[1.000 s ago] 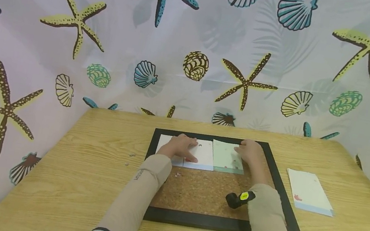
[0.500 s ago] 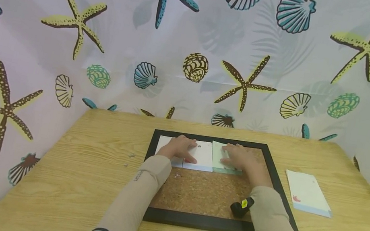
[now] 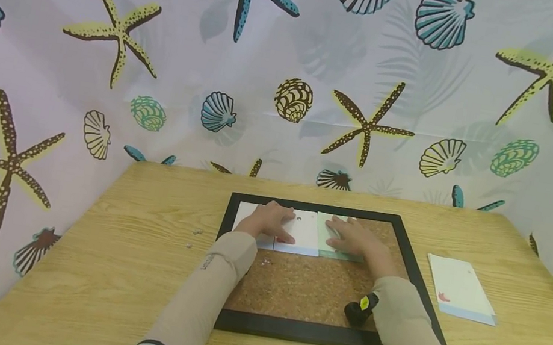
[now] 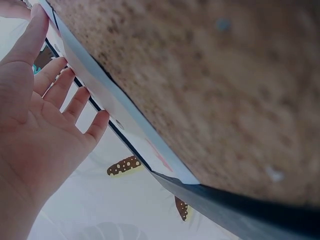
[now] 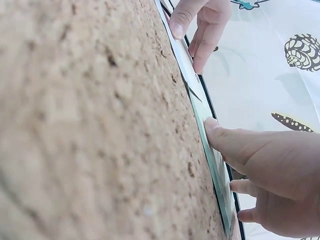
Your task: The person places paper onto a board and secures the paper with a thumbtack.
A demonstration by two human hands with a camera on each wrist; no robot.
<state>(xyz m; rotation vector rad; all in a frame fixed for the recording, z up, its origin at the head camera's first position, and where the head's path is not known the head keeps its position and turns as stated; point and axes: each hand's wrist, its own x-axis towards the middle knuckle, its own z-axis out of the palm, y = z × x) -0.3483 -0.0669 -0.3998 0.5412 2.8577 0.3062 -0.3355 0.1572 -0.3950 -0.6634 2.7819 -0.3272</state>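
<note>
A cork board point(image 3: 306, 290) in a black frame lies on the table, with paper sheets in a row along its far edge. My left hand point(image 3: 268, 221) rests with spread fingers over two white sheets, one at the left point(image 3: 245, 210) and one in the middle point(image 3: 307, 234). Beside them is a pale green sheet point(image 3: 324, 224), partly hidden under my right hand point(image 3: 354, 239). In the right wrist view the thumb and fingertips point(image 5: 213, 125) of that hand touch the green sheet. The left wrist view shows my left fingertips point(image 4: 102, 116) on the white paper.
To the right of the board lies another white sheet point(image 3: 461, 289) with a red print and blue band. Tiny shiny bits point(image 3: 197, 231) sit on the wooden table at left, and pale bits point(image 3: 266, 262) on the cork. A patterned curtain point(image 3: 279, 155) hangs behind.
My right hand has moved left, from the green sheet's right edge onto its middle. The left hand stays where it was on the white sheets.
</note>
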